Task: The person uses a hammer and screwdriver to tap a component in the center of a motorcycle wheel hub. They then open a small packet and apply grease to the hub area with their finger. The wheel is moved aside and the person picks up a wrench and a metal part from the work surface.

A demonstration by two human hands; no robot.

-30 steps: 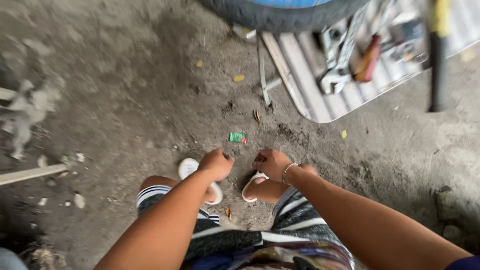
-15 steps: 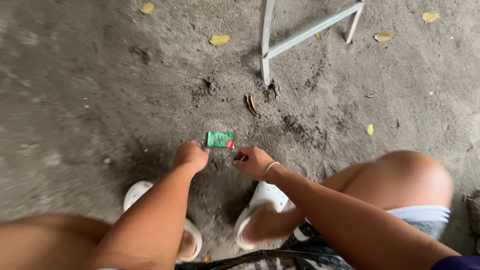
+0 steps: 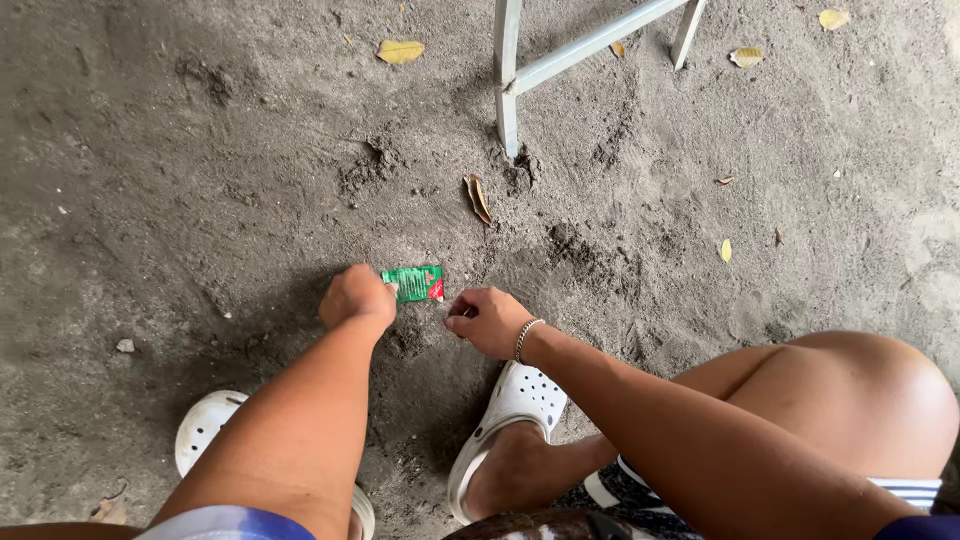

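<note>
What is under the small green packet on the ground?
The green packet lies flat on grey sandy ground, between the left hand and right hand. Only sand shows around it; whatever lies directly beneath is covered.

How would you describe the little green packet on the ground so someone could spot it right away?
Start at the pale metal frame leg planted in the grey dirt at the top, then drop straight down toward the two hands. The small green packet lies flat between the left hand and right hand. It is the only bright green thing, with a red corner, unlike the dry yellow leaves.
</note>
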